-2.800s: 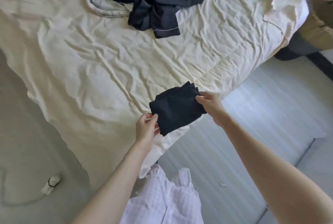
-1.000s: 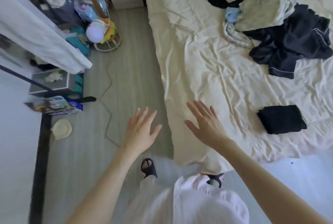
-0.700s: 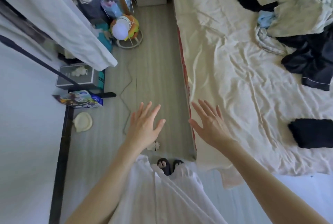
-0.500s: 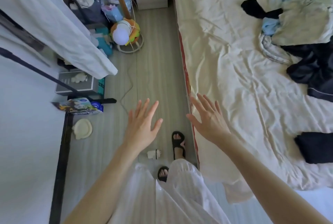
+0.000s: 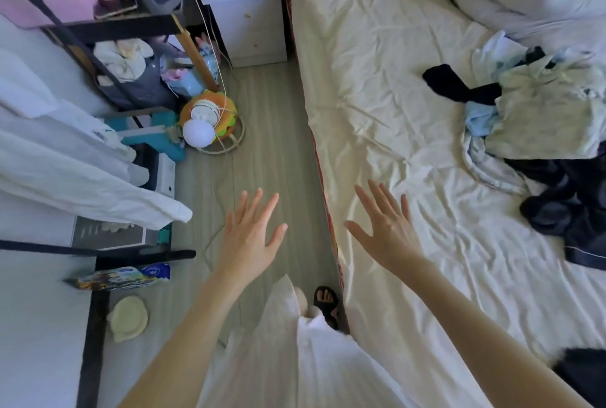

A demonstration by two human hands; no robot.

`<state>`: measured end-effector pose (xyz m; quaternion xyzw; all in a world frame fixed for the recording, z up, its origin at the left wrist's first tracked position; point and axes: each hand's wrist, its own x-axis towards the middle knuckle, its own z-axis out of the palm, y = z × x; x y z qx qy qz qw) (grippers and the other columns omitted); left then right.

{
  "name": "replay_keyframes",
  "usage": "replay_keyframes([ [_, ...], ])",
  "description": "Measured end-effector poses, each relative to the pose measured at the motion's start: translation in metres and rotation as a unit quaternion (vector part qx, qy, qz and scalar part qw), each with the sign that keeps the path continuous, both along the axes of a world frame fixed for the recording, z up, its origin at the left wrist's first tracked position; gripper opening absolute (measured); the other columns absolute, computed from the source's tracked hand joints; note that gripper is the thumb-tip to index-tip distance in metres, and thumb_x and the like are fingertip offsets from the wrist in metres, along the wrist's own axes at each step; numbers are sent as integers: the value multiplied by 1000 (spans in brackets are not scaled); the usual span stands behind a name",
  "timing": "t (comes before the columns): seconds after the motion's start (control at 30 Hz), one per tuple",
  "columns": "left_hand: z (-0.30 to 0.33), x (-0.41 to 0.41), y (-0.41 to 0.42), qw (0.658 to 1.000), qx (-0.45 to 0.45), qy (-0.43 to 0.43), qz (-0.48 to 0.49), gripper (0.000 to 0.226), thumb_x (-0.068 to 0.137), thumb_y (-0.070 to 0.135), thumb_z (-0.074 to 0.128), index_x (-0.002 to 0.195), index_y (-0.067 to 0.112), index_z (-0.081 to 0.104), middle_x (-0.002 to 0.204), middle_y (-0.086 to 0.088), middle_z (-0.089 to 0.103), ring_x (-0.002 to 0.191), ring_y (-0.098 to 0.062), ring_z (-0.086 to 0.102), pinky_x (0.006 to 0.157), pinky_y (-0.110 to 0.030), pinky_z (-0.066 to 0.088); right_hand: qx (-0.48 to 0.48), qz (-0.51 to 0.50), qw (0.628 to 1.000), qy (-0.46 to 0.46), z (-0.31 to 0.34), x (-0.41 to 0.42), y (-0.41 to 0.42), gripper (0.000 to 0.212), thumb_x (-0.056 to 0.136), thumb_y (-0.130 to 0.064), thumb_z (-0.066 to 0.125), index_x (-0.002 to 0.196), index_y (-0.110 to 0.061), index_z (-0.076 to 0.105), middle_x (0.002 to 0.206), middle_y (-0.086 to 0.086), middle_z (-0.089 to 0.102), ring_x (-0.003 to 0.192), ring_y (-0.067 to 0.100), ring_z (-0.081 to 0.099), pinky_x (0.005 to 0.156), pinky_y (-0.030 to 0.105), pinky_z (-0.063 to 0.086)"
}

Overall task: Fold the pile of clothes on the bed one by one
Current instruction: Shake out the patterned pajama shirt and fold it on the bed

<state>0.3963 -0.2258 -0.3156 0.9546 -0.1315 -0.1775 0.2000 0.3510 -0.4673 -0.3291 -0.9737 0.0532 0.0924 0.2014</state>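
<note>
The folded garment (image 5: 580,371) has slid to five o'clock; both hands, left hand (image 5: 251,237) and right hand (image 5: 388,230), are spread empty. Grabbing the pile (image 5: 544,132) at two o'clock blindly could drag several clothes together.

Rumpled clothes pile (image 5: 544,132), cream bed (image 5: 377,79)

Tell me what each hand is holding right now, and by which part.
Nothing is held. The left hand is spread open over the floor, and the right hand is spread open above the bed sheet; there is no grip on any garment.
</note>
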Motion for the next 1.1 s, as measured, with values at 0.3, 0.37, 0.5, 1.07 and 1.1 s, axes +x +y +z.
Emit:
replay_keyframes([
  [0.3, -16, 175, -9, 999, -13, 19, -45, 58, 99, 42, 36, 151, 29, 13, 160, 0, 0, 146, -21, -10, 118, -45, -1, -27, -59, 998, 15, -16, 136, -14, 68, 94, -54, 39, 151, -28, 11, 160, 0, 5, 147, 17, -1, 117, 42, -8],
  [0.37, -23, 226, -6, 997, -2, 21, -73, 59, 98, 43, 36, 151, 28, 14, 160, -1, 1, 146, -22, -9, 118, -45, 1, -31, -83, 996, 27, -25, 170, -14, 68, 94, -55, 38, 151, -29, 11, 160, -1, 6, 147, 18, 0, 117, 41, -6],
  [0.5, -27, 317, -7, 991, 12, 19, -129, 58, 98, 42, 38, 150, 29, 17, 160, -1, 3, 146, -22, -8, 117, -44, 1, -36, -147, 987, 60, -33, 215, -18, 68, 93, -56, 37, 151, -29, 13, 160, 0, 7, 147, 19, 3, 117, 42, -2],
  [1.07, -80, 468, -247, 917, 29, 137, -373, 60, 98, 42, 38, 151, 26, 14, 160, -1, 3, 147, -21, -5, 118, -47, 6, -24, -381, 913, 144, -71, 281, -168, 64, 96, -46, 44, 151, -24, 18, 158, 3, 17, 146, 22, 11, 118, 43, 5],
  [1.1, -89, 473, -269, 915, 34, 131, -379, 60, 98, 42, 37, 151, 26, 14, 160, -1, 4, 147, -22, -4, 118, -46, 7, -25, -388, 908, 159, -79, 283, -191, 64, 96, -46, 43, 151, -24, 17, 158, 4, 16, 146, 22, 11, 118, 42, 6],
])
